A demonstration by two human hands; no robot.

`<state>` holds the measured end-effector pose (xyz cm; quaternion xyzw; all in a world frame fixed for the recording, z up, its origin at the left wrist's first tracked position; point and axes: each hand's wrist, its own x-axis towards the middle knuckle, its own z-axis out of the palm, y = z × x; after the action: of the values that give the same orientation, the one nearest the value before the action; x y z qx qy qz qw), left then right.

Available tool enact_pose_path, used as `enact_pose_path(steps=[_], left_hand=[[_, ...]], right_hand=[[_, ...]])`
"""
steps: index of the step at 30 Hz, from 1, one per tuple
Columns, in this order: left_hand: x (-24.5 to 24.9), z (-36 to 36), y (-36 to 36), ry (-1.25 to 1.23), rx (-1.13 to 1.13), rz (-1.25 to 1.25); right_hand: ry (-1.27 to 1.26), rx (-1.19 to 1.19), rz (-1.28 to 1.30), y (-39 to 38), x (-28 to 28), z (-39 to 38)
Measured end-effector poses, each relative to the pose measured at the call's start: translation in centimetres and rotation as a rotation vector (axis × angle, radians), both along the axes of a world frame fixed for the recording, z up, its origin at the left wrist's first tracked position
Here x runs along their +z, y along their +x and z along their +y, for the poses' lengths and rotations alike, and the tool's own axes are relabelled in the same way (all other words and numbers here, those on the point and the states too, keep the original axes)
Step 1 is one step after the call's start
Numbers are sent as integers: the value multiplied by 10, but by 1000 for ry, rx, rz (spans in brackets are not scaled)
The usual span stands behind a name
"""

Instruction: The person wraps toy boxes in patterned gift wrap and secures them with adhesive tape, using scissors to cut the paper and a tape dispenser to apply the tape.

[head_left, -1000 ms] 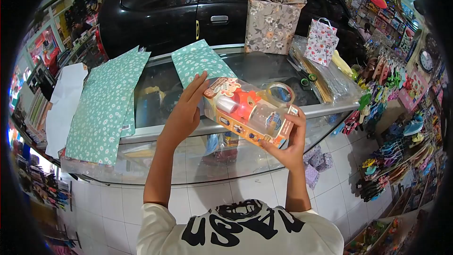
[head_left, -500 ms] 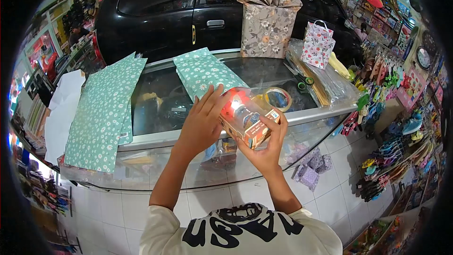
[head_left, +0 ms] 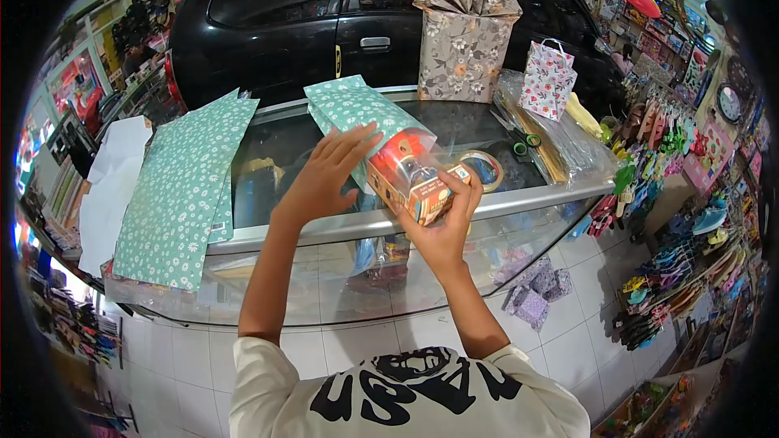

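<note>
My right hand [head_left: 442,237] grips a small boxed toy [head_left: 410,169] by its lower right end, thumb in front and fingers over the edge. The box has a clear plastic window with something red inside and an orange printed panel. To its left, my left hand [head_left: 329,174] is open, fingers extended and thumb apart, its fingertips by the box's upper left corner. Behind both hands lies folded green daisy-print paper [head_left: 355,105] on the glass counter [head_left: 272,134], partly covered by the box. A roll of clear tape [head_left: 489,169] lies right of the box.
Larger green daisy sheets [head_left: 174,191] and a white sheet [head_left: 115,166] cover the counter's left side. Scissors [head_left: 527,143] lie on the right near plastic-wrapped material [head_left: 560,158]. A floral wrapped package [head_left: 464,57] and small gift bag [head_left: 547,81] stand at the back.
My left hand has come away from the box's side and moved left with its fingers spread. The box, still in my right hand, has shifted slightly left and turned.
</note>
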<state>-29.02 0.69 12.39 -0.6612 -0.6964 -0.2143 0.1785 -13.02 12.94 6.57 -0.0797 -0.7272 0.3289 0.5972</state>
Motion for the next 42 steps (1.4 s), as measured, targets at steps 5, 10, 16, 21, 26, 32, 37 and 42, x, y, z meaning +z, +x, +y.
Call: enact_pose_path(steps=[5, 10, 16, 21, 26, 32, 37, 42], left_hand=[[1, 16, -14, 90, 42, 94], [7, 27, -18, 115, -74, 50], [14, 32, -7, 232, -244, 32], [13, 30, -3, 258, -251, 4], [29, 18, -3, 353, -273, -4], [80, 28, -12, 467, -339, -185], [112, 46, -24, 489, -432, -692], [114, 63, -46, 554, -473, -998]], right_hand=[[-41, 32, 17, -1, 13, 5], [9, 19, 5, -6, 24, 14], [-19, 44, -25, -15, 36, 16], [-104, 300, 41, -25, 24, 22], [-89, 477, -107, 14, 39, 59], [250, 661, -91, -24, 103, 87], [436, 804, -46, -47, 180, 101], [549, 629, -330, -38, 221, 110]])
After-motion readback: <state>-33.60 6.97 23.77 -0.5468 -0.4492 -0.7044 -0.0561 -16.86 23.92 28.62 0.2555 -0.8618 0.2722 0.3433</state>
